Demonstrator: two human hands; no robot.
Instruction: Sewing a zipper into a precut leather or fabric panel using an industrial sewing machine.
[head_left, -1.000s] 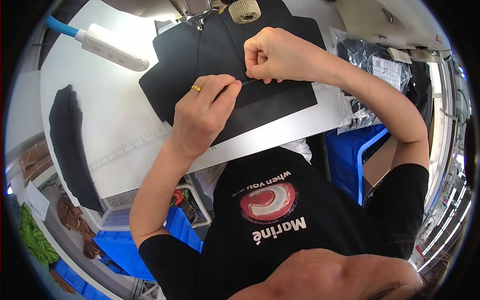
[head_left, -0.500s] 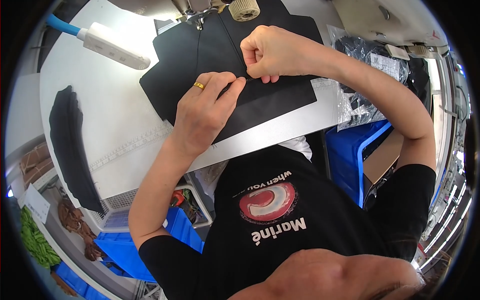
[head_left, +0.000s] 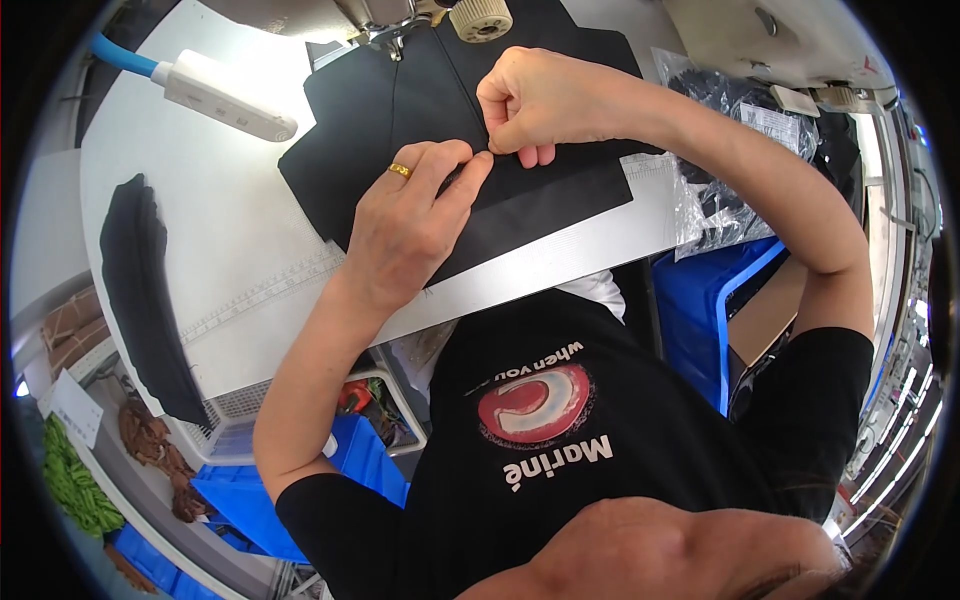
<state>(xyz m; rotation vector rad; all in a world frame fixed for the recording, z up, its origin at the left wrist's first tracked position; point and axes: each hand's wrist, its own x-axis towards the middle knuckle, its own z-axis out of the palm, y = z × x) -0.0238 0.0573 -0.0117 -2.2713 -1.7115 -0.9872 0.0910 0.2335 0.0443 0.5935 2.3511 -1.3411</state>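
Note:
A black fabric piece [head_left: 560,195] with seam lines lies flat on the white worktable under the sewing machine's presser foot [head_left: 396,50]. My left hand [head_left: 405,220], with a gold ring on one finger, rests on the cloth and pinches it between thumb and forefinger. Right beside it, fingertips nearly touching, my right hand [head_left: 545,100] is closed in a pinch on the same cloth. The exact spot between the fingertips is mostly hidden by them.
Over the table's far left hangs a white lamp [head_left: 225,95] on a blue arm. A folded black cloth strip [head_left: 145,290] lies at the left edge. Clear plastic bags [head_left: 715,215] sit at right. Blue bins [head_left: 690,310] and a white basket [head_left: 408,415] stand below the table.
Both hands keep their pinch at nearly the same place. The right fingertips have shifted slightly left, closer to the left ones, and a dark ridged line between them is now less visible.

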